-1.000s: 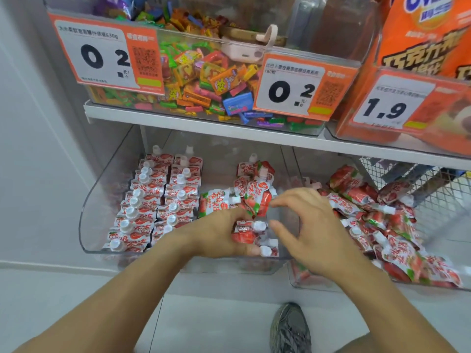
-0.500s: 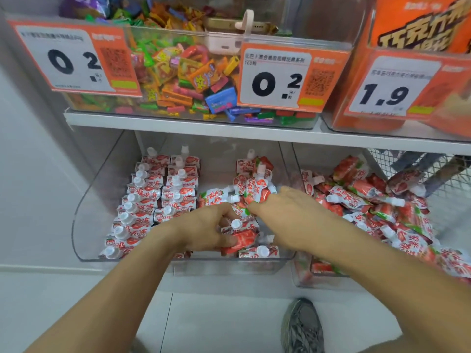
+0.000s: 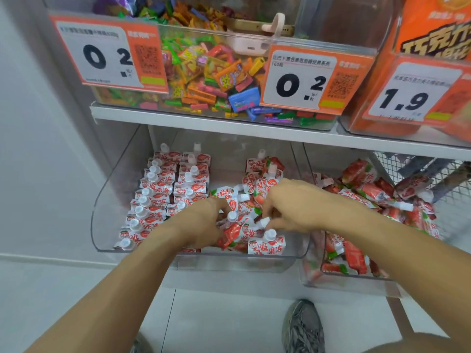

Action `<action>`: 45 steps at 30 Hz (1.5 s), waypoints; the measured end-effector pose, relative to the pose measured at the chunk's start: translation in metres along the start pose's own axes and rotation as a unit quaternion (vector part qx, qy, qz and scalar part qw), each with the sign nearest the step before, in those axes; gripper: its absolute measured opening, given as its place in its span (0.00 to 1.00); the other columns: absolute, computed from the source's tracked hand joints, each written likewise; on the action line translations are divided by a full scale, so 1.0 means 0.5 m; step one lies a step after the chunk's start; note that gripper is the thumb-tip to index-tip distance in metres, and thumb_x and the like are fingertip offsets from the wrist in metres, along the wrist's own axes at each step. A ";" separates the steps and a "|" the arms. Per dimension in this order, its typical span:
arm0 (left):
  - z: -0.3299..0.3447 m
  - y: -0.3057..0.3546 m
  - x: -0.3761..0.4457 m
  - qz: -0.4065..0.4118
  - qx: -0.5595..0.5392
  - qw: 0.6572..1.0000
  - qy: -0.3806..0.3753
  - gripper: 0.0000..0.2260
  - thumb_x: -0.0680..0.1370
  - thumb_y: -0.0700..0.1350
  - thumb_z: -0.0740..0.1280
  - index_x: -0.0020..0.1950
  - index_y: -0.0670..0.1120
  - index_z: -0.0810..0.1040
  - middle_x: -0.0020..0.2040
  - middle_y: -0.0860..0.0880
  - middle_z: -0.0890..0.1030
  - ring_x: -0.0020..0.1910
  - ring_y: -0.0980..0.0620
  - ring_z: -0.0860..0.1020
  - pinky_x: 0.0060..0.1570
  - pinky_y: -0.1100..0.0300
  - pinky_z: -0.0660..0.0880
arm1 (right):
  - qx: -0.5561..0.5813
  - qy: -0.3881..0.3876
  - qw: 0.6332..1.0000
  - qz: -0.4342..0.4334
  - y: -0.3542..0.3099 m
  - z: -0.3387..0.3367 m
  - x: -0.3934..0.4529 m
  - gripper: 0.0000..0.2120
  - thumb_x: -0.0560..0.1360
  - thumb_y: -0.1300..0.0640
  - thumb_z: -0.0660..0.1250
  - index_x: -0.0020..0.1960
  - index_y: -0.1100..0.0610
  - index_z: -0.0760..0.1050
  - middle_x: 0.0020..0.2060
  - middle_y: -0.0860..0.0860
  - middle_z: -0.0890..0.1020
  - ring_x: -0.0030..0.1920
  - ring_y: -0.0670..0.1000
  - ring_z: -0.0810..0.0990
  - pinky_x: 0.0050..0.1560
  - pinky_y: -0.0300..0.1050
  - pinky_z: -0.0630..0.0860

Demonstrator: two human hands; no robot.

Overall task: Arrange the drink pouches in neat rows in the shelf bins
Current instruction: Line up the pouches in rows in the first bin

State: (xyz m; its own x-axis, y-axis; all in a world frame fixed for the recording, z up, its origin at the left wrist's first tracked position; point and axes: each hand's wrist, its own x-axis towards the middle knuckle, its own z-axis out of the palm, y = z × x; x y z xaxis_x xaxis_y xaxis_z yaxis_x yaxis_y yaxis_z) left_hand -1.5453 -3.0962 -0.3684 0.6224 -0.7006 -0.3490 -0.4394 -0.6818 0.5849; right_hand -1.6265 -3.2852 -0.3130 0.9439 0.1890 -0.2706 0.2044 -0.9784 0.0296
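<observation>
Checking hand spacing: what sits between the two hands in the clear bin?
Head view: a jumble of red-and-white spouted drink pouches lies between the left hand and right hand, inside the clear plastic bin.

Red-and-white drink pouches (image 3: 163, 184) with white screw caps fill the left part of the clear shelf bin (image 3: 107, 200) in two tidy rows, overlapping front to back with caps upward. In the right part of the same bin a loose pile of pouches (image 3: 254, 189) lies tumbled at mixed angles, one pouch (image 3: 267, 244) upright at the front wall. The neighbouring bin (image 3: 339, 276) to the right holds a jumbled heap of pouches (image 3: 369, 192).
</observation>
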 end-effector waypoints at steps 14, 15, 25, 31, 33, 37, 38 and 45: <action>0.024 0.034 0.024 0.051 -0.019 0.997 -0.054 0.17 0.82 0.49 0.58 0.71 0.54 0.70 0.66 0.49 0.75 0.53 0.52 0.75 0.57 0.60 0.70 | 0.079 0.102 0.991 0.019 -0.027 0.018 -0.096 0.11 0.72 0.48 0.65 0.54 0.45 0.79 0.35 0.42 0.80 0.40 0.46 0.79 0.44 0.44 0.76; 0.026 0.033 0.027 0.051 -0.036 0.997 -0.050 0.16 0.82 0.50 0.58 0.70 0.53 0.71 0.64 0.49 0.77 0.50 0.53 0.75 0.56 0.59 0.72 | 0.069 0.103 0.992 0.013 -0.026 0.023 -0.097 0.14 0.74 0.49 0.65 0.58 0.44 0.80 0.39 0.43 0.83 0.44 0.47 0.80 0.47 0.45 0.76; 0.045 0.032 0.048 0.073 -0.085 0.991 -0.069 0.17 0.79 0.57 0.61 0.69 0.61 0.70 0.63 0.55 0.76 0.61 0.55 0.75 0.64 0.56 0.71 | -0.050 0.149 0.988 -0.001 -0.002 0.076 -0.093 0.03 0.75 0.51 0.73 0.43 0.45 0.82 0.30 0.42 0.65 0.39 0.48 0.67 0.50 0.47 0.60; 0.055 0.031 0.057 0.094 -0.074 0.987 -0.107 0.16 0.80 0.56 0.62 0.68 0.64 0.68 0.63 0.59 0.76 0.61 0.58 0.75 0.65 0.56 0.70 | -0.035 0.191 0.981 0.012 -0.018 0.097 -0.102 0.03 0.73 0.52 0.72 0.42 0.46 0.79 0.34 0.43 0.79 0.44 0.49 0.77 0.58 0.50 0.61; 0.057 0.029 0.062 0.094 -0.095 0.983 -0.128 0.17 0.80 0.56 0.61 0.69 0.65 0.66 0.67 0.61 0.73 0.66 0.59 0.71 0.69 0.53 0.67 | 0.034 0.215 0.976 0.020 -0.017 0.080 -0.116 0.05 0.77 0.51 0.65 0.51 0.48 0.77 0.46 0.45 0.81 0.52 0.50 0.77 0.61 0.46 0.62; 0.050 0.040 0.060 0.101 -0.099 0.975 -0.170 0.17 0.81 0.52 0.61 0.70 0.63 0.66 0.68 0.61 0.72 0.68 0.60 0.68 0.70 0.55 0.64 | 0.020 0.149 0.988 0.047 -0.033 0.080 -0.115 0.19 0.80 0.42 0.51 0.62 0.45 0.75 0.53 0.41 0.82 0.55 0.46 0.78 0.74 0.50 0.53; 0.043 0.041 0.060 0.103 -0.085 0.975 -0.175 0.17 0.81 0.53 0.61 0.69 0.64 0.68 0.66 0.61 0.74 0.66 0.60 0.70 0.69 0.56 0.66 | -0.005 0.141 0.989 0.051 -0.036 0.089 -0.108 0.21 0.80 0.42 0.48 0.59 0.45 0.77 0.50 0.42 0.83 0.52 0.47 0.80 0.75 0.52 0.51; -0.006 0.057 0.097 0.099 -0.112 0.964 0.219 0.13 0.77 0.49 0.68 0.61 0.50 0.76 0.55 0.53 0.82 0.51 0.56 0.80 0.56 0.55 0.78 | -0.023 0.165 0.985 0.041 -0.019 0.107 -0.104 0.23 0.80 0.39 0.48 0.54 0.46 0.80 0.46 0.40 0.84 0.49 0.45 0.81 0.76 0.51 0.48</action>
State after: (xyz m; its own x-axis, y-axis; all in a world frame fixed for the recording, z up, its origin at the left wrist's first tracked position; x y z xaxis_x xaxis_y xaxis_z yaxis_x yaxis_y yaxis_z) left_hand -1.5255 -3.1489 -0.3666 0.7757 -0.6230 0.1002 -0.4576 -0.4461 0.7691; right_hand -1.6916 -3.2901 -0.3507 0.9890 0.1340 0.0624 0.1286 -0.9881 0.0846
